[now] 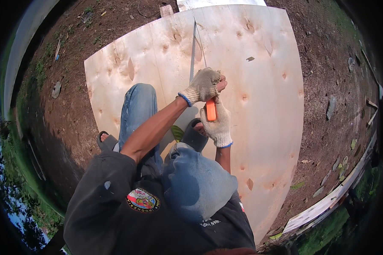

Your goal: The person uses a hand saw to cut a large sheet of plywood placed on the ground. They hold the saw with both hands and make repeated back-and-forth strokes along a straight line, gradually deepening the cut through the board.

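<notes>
A handsaw [211,110] with an orange handle points away from me over a large pale plywood sheet [264,114]. Its thin blade narrows toward the far edge, with a dark, narrow strip beside it; I cannot tell how deep the blade sits in the wood. My right hand [219,125], in a cream knit glove with a blue cuff, is closed round the orange handle. Just ahead of it, my left hand [203,86], in a matching dirtier glove with bare fingertips showing, is closed on the front of the saw's grip, hiding where handle and blade meet.
My jeans-clad knee [139,100] and a sandalled foot [195,135] are on the sheet, near a green leaf [177,133]. Another sandal [107,141] is at its left edge. Brown soil [64,114] surrounds the sheet; pale boards [323,204] lie at lower right.
</notes>
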### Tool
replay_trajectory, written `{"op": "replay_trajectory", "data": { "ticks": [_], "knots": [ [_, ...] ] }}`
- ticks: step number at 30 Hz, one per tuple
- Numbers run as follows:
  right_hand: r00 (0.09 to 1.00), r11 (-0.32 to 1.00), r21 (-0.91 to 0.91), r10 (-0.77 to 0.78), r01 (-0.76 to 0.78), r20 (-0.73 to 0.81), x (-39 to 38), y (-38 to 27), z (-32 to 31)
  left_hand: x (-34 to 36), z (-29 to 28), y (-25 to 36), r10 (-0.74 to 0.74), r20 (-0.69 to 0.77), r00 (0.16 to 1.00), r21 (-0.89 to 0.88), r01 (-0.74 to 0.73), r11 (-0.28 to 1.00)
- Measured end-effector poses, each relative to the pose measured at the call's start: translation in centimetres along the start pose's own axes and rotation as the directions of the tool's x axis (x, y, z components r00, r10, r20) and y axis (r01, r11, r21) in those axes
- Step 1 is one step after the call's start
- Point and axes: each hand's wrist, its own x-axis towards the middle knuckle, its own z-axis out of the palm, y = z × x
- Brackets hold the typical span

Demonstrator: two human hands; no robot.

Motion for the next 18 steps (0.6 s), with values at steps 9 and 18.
{"op": "replay_trajectory", "data": {
  "ticks": [9,18],
  "knots": [
    [0.999,1.0,0.011,0.028,-0.028,-0.036,2.1,-1.2,-0.6,1.8,-1.9,1.8,0.004,0.064,0.998,0.042,-0.007,0.999],
    [0.987,0.986,0.027,0.163,-0.163,0.01,4.6,-3.1,-2.7,4.8,-4.1,4.7,0.046,0.155,0.987,0.1,-0.062,0.993]
  ]
}}
